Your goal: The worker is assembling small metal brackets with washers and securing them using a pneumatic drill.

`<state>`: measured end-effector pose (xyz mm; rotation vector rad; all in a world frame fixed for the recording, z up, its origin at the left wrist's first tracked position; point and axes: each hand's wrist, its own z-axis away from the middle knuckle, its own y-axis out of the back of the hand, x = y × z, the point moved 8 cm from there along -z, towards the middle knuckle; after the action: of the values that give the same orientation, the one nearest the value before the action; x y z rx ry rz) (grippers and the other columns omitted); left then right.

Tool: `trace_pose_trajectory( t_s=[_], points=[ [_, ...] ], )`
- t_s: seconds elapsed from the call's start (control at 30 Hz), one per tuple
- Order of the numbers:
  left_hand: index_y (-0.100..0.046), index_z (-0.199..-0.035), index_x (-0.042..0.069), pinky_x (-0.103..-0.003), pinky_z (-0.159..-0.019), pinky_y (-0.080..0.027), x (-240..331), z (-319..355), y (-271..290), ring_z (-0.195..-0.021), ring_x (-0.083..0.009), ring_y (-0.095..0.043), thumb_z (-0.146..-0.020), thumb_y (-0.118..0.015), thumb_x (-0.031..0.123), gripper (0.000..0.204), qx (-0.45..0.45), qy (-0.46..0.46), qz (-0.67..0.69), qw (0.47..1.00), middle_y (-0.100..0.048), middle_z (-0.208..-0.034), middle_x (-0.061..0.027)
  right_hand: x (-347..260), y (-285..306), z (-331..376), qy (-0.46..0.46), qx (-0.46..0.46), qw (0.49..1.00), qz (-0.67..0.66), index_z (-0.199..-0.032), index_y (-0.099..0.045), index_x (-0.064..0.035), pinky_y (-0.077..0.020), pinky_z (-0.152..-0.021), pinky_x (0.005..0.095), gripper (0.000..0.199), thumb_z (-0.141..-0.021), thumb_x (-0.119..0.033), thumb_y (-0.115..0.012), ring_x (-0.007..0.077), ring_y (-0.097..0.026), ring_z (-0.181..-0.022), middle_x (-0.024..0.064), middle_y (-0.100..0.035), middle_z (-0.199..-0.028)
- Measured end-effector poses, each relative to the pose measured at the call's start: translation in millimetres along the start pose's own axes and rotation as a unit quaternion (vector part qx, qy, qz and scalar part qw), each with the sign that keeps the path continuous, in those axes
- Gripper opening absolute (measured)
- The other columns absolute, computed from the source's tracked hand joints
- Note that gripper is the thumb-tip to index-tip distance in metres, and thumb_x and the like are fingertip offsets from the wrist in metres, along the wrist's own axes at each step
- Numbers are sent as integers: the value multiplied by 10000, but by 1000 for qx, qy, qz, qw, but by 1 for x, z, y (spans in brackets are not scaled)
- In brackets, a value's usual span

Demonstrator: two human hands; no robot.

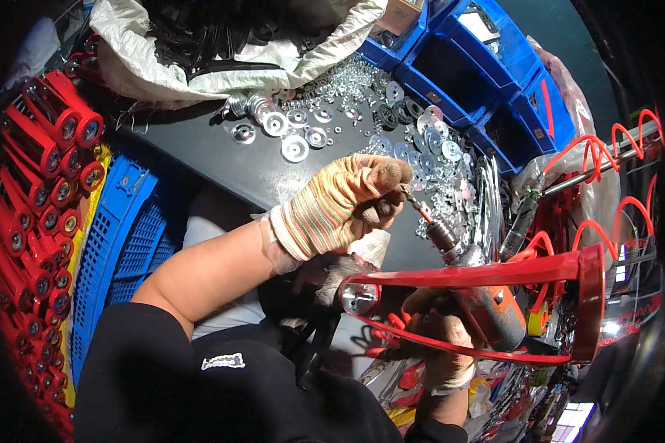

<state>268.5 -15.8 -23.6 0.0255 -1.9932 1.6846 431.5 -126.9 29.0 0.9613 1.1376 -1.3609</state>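
Note:
My left hand (340, 203), in a striped work glove, is closed in a pinch beside the tip of a driver bit (423, 213). What its fingertips hold is too small to make out. The bit sticks out of a power driver (499, 317) with a metal nose and worn orange body. Gripping this driver from below is my gloved right hand (447, 336), partly covered by a red metal frame (473, 276). The frame's two long arms pass in front of the driver, and a round metal fitting (360, 297) sits at their left end.
Loose washers, discs (295, 148) and small hardware cover part of the dark table (199, 159). Behind stand a white sack (133, 55) of black parts and blue bins (451, 66). Stacked red frames (33, 221) and a blue crate (111, 236) are left; a red coiled hose (591, 151) hangs right.

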Motion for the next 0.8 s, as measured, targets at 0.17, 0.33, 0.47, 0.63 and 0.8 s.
trace_pose_trajectory(
  t_s=[0.17, 0.33, 0.47, 0.63, 0.8],
  points=[
    [-586, -1035, 23, -201, -572, -476, 10, 13, -11, -681, -115, -594, -841, -691, 278, 337, -41, 10, -21, 999, -600, -838, -47, 7, 1, 9, 6, 1, 999, 47, -1139, -556, -16, -496, -580, 286, 402, -797, -205, -650, 190, -615, -716, 121, -621, -978],
    [-622, -955, 25, -199, -516, -427, 15, 16, -14, -614, -93, -558, -825, -706, 271, 290, -32, 30, -144, 989, -598, -754, -43, 5, -5, -4, 12, 5, 995, 101, -1148, -549, -15, -495, -593, 284, 411, -792, -194, -652, 187, -613, -724, 117, -619, -985],
    [-604, -1046, 8, -208, -587, -457, -4, 18, -23, -686, -112, -572, -834, -681, 358, 416, -89, 78, -111, 987, -622, -842, -76, 12, -9, 2, -7, 10, 986, 165, -1155, -544, -14, -495, -603, 283, 420, -788, -185, -654, 185, -611, -731, 113, -618, -991],
    [-354, -1366, 16, -366, -856, -484, 10, 39, -8, -1106, -262, -546, -603, -721, 676, 1074, -151, -148, -577, 789, -523, -1239, -140, 17, 14, 26, -42, 17, 968, 248, -1164, -537, -13, -494, -615, 281, 431, -783, -174, -656, 183, -610, -739, 109, -617, -998],
    [-560, -1098, 67, -452, -917, -398, -26, 85, -13, -971, -313, -571, -581, -701, 308, 588, -87, -283, -709, 640, -585, -1048, -112, -5, 66, 34, -69, 12, 947, 314, -1174, -530, -11, -493, -627, 280, 443, -778, -163, -658, 180, -608, -747, 105, -615, -1006]
  ],
)
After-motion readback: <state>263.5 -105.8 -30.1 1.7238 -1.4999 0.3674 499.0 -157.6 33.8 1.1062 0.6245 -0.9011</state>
